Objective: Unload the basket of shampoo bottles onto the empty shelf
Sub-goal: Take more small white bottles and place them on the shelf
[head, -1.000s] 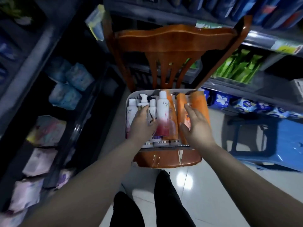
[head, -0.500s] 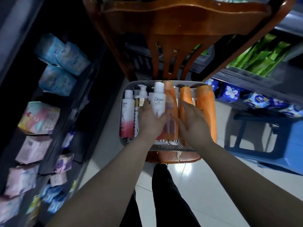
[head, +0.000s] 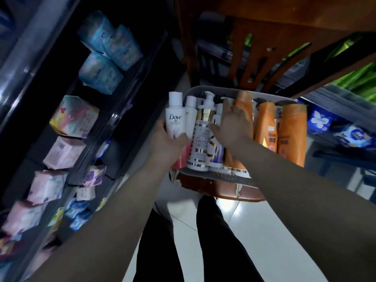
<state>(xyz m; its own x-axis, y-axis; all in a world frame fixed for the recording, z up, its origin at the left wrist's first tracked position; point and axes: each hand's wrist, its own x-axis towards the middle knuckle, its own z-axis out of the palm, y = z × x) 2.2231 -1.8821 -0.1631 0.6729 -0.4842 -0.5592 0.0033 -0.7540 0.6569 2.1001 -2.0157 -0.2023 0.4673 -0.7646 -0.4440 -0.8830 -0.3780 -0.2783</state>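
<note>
A grey basket [head: 205,89] rests on a wooden chair seat [head: 215,189], packed with bottles lying side by side. My left hand [head: 167,144] grips a white and pink Dove bottle [head: 175,119], lifted over the basket's left edge. My right hand [head: 233,124] lies over the middle bottles, fingers curled around a small white pump bottle [head: 218,115]; whether it grips it is unclear. A gold-banded pump bottle [head: 203,135] lies between my hands. Orange bottles [head: 291,135] fill the basket's right side.
Dark shelves [head: 122,110] on the left hold blue, pink and white packets. The chair's wooden back [head: 270,58] rises behind the basket. Green packs and blue packets sit on right-hand shelves, with a blue stool [head: 345,159] below. White floor tiles and my black trousers lie beneath.
My left hand has carried the Dove bottle leftwards, out past the basket's edge. My right hand shifted left from the orange bottles onto the middle bottles. The view swung towards the left shelves.
</note>
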